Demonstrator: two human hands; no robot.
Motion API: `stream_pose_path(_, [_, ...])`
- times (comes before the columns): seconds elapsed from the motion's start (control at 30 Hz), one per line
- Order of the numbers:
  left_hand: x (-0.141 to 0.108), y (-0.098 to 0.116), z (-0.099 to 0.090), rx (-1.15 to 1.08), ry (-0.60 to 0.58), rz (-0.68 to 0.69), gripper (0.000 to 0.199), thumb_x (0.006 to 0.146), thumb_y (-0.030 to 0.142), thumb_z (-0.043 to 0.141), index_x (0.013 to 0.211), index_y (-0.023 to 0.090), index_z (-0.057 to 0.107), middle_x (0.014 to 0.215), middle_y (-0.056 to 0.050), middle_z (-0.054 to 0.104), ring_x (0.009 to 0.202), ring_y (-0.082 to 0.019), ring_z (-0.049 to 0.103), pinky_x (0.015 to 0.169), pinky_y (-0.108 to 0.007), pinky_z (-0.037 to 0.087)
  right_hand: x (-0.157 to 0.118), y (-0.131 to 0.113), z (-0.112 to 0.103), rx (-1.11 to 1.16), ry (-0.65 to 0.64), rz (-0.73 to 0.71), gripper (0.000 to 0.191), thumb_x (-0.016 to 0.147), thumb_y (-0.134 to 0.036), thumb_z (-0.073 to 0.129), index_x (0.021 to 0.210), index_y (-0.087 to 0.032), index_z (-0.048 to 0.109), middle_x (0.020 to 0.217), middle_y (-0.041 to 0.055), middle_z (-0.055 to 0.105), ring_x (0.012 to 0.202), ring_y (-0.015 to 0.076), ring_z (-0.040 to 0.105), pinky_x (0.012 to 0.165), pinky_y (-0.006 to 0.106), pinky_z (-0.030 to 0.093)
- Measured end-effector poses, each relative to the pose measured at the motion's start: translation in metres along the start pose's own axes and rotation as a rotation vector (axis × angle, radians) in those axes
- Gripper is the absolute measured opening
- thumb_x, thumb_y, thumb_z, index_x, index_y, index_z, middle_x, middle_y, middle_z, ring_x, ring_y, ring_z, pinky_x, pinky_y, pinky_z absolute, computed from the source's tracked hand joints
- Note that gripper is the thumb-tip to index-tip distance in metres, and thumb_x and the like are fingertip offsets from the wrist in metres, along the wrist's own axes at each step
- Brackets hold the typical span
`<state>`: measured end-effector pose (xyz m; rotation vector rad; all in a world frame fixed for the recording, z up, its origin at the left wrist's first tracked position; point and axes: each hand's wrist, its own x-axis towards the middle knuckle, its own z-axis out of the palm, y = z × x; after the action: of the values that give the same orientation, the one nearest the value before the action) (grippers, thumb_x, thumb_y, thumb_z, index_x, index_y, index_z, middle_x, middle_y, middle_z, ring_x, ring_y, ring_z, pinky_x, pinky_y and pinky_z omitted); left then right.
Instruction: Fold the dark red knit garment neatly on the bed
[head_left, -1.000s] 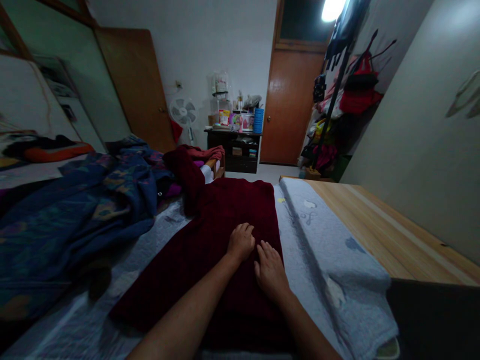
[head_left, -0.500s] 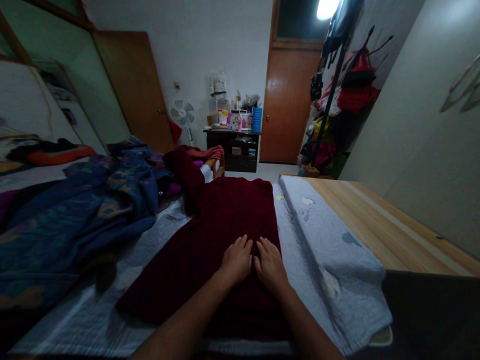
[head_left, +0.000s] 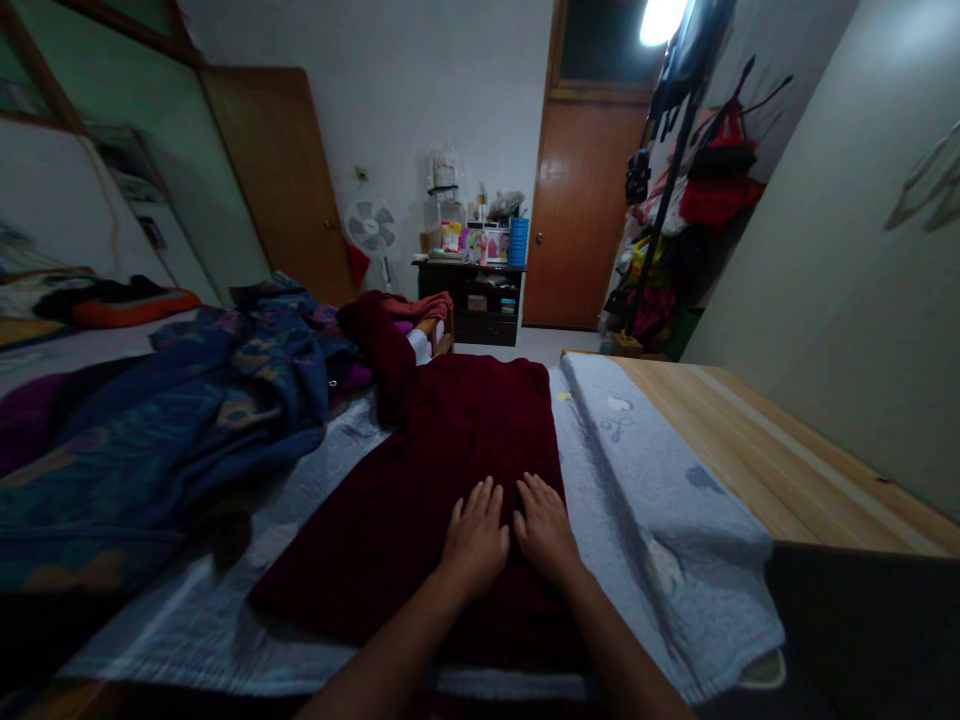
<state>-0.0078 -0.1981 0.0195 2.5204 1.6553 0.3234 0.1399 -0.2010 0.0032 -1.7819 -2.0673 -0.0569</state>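
A dark red garment (head_left: 480, 420) lies spread over the bed, one sleeve-like part (head_left: 379, 345) reaching to the upper left. My left hand (head_left: 476, 530) rests flat on its lower middle with the fingers stretched out. Close beside it, my right hand (head_left: 545, 525) lies flat on the same cloth near its right edge, fingers extended. Neither hand grips anything. Beneath the garment is a pale blue-grey quilted bed cover (head_left: 615, 430), folded up along the right side.
Blue patterned clothing (head_left: 247, 370) is heaped on the left, with an orange and black item (head_left: 135, 302) behind it. A bare wooden board (head_left: 720, 430) runs along the right. Farther back stand a white fan (head_left: 371, 228), a dark cabinet (head_left: 487, 325) and a closed door (head_left: 574, 210).
My left hand's fingers have spread a little and turned more straight ahead on the garment. My right hand stays nearly in place. The view has shifted slightly to the left.
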Motion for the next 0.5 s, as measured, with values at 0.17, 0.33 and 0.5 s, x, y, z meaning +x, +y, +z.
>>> stream_pose_path(0.17, [0.0,-0.001,0.004,0.012,0.032,0.004,0.057,0.088,0.033,0.04,0.144,0.019,0.034,0.153,-0.007,0.027,0.14,-0.026,0.023,0.112,-0.045,0.025,-0.004,-0.003,-0.008,-0.007,-0.067,-0.013,0.051,0.088,-0.025,0.045,0.137,-0.012,0.044,0.146,0.0114,0.04,0.137,0.0244,0.032,0.112,0.041,0.024])
stream_pose_path(0.33, [0.0,-0.002,0.004,0.005,0.041,0.015,0.058,0.088,0.032,0.039,0.144,0.02,0.033,0.154,-0.006,0.027,0.14,-0.025,0.024,0.111,-0.045,0.025,-0.018,-0.008,-0.023,0.019,-0.198,-0.011,0.054,0.088,-0.029,0.046,0.139,-0.011,0.043,0.148,0.0124,0.036,0.137,0.0267,0.031,0.112,0.041,0.026])
stream_pose_path(0.5, [-0.001,-0.004,0.007,0.011,0.056,0.022,0.057,0.088,0.028,0.038,0.144,0.018,0.033,0.153,-0.007,0.027,0.14,-0.025,0.023,0.111,-0.044,0.026,-0.033,-0.015,-0.029,0.019,-0.212,-0.021,0.054,0.087,-0.028,0.049,0.138,-0.011,0.044,0.148,0.014,0.035,0.137,0.0284,0.03,0.112,0.042,0.027])
